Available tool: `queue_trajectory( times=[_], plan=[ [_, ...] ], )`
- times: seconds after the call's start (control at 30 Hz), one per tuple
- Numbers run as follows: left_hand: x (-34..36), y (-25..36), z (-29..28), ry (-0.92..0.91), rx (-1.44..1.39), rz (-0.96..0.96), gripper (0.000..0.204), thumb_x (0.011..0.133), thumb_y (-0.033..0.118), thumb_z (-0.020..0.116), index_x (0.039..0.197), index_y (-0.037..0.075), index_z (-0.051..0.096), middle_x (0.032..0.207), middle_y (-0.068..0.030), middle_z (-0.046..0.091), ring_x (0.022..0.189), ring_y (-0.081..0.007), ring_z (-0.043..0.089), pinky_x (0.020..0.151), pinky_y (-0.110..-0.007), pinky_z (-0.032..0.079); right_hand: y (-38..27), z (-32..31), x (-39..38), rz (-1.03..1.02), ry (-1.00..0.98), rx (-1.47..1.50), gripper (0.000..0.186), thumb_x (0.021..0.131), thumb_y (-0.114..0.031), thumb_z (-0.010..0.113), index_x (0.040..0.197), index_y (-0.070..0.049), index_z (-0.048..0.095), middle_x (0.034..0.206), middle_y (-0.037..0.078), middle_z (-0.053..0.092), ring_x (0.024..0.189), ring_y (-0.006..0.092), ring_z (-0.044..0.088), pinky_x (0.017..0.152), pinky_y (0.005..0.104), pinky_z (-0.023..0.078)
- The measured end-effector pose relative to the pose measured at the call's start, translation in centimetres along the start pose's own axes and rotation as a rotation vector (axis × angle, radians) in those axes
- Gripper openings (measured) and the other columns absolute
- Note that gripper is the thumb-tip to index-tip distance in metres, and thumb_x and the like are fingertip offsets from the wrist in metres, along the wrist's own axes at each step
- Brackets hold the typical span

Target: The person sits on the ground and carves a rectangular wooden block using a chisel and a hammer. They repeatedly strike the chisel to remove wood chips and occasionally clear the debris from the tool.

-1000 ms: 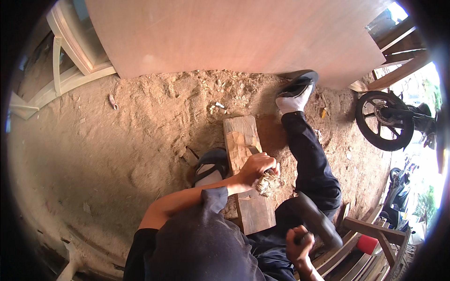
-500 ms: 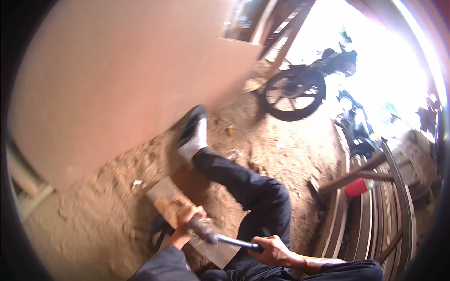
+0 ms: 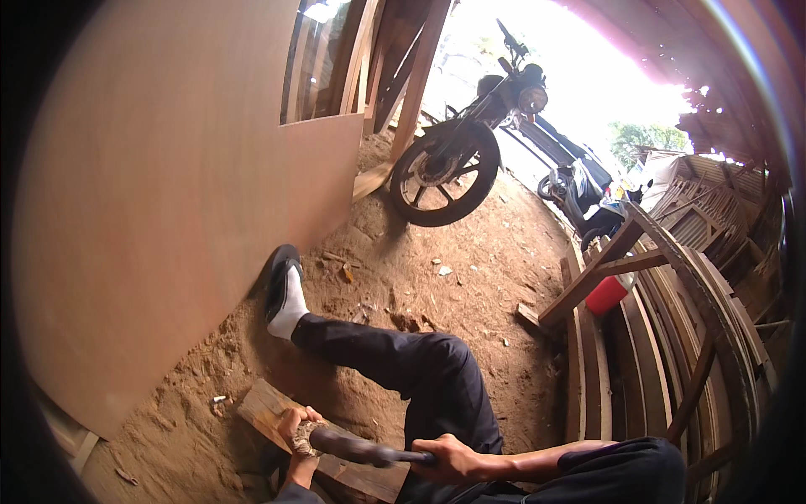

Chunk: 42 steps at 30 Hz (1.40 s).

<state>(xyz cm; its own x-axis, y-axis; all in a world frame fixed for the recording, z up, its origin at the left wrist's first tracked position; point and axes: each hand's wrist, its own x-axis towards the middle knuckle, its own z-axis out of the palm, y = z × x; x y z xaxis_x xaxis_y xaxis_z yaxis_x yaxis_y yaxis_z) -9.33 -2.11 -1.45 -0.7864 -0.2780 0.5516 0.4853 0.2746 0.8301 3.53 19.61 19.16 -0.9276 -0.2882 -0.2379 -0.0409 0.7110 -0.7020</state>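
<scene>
My right hand (image 3: pixel 449 459) is wrapped round the thin end of a dark, club-shaped tool (image 3: pixel 357 447), whose thicker end points left towards my other hand. My left hand (image 3: pixel 292 424) is closed on a pale, rough piece (image 3: pixel 307 438) at that thick end. The tool covers part of the piece, so I cannot tell its kind or whether the two touch. Beneath both hands lies a worn wooden board (image 3: pixel 267 405), slanting across in front of me. My bent leg (image 3: pixel 403 357) in dark trousers stretches out beyond it.
A large plywood sheet (image 3: pixel 168 210) stands at the left. Ahead is a parked motorcycle (image 3: pixel 449 172), with another one (image 3: pixel 579 189) farther off. Stacked planks (image 3: pixel 642 361), a wooden frame (image 3: pixel 672 252) and a red container (image 3: pixel 606 296) are at the right, on loose dirt ground (image 3: pixel 478 269).
The view has swung, so the motorcycle and plywood sit farther left. My right hand and the tool have come closer to my left hand, and the tool's thick end now covers part of the pale piece.
</scene>
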Motion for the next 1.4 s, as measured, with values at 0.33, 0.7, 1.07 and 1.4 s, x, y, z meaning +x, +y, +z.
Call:
queue_trajectory(
  times=[0.33, 0.7, 1.07, 1.4],
  plan=[
    [-2.2, -3.8, 0.8, -0.022, 0.161, -0.036, 0.030, 0.080, -0.002, 0.068, 0.067, 0.009, 0.043, 0.057, -0.0092, 0.048, 0.050, -0.0273, 0.051, 0.051, -0.040, 0.042, 0.7, -0.2, 0.5, -0.025, 0.024, -0.007, 0.019, 0.089, -0.020, 0.071, 0.092, -0.005, 0.062, 0.058, 0.015, 0.056, 0.053, 0.0376, 0.059, 0.052, 0.0460, 0.045],
    [0.3, -0.4, -0.2, -0.084, -0.084, 0.022, 0.032, 0.077, -0.010, 0.068, 0.067, 0.005, 0.041, 0.061, -0.0067, 0.049, 0.056, -0.0137, 0.048, 0.054, -0.031, 0.046, 1.7, 0.3, 1.4, 0.042, -0.093, -0.194, 0.014, 0.089, -0.014, 0.070, 0.089, -0.007, 0.058, 0.059, 0.015, 0.054, 0.055, 0.0385, 0.058, 0.053, 0.0489, 0.047],
    [0.0, -1.2, -0.1, -0.091, 0.005, 0.075, 0.030, 0.078, -0.007, 0.067, 0.066, 0.008, 0.043, 0.058, -0.0069, 0.045, 0.051, -0.0189, 0.048, 0.050, -0.035, 0.043, 0.6, -0.1, 1.6, -0.004, -0.031, -0.140, 0.013, 0.089, -0.013, 0.070, 0.088, -0.005, 0.060, 0.060, 0.016, 0.057, 0.054, 0.0369, 0.060, 0.052, 0.0468, 0.048],
    [-1.2, -1.7, -0.7, -0.112, -0.088, 0.141, 0.014, 0.081, 0.004, 0.075, 0.081, 0.009, 0.062, 0.070, -0.0078, 0.063, 0.066, -0.0290, 0.063, 0.064, -0.040, 0.051, -0.2, -2.3, 1.2, 0.083, -0.091, -0.170, 0.035, 0.084, -0.014, 0.078, 0.114, 0.000, 0.067, 0.069, 0.018, 0.067, 0.062, 0.0347, 0.069, 0.059, 0.0418, 0.057]
  ],
)
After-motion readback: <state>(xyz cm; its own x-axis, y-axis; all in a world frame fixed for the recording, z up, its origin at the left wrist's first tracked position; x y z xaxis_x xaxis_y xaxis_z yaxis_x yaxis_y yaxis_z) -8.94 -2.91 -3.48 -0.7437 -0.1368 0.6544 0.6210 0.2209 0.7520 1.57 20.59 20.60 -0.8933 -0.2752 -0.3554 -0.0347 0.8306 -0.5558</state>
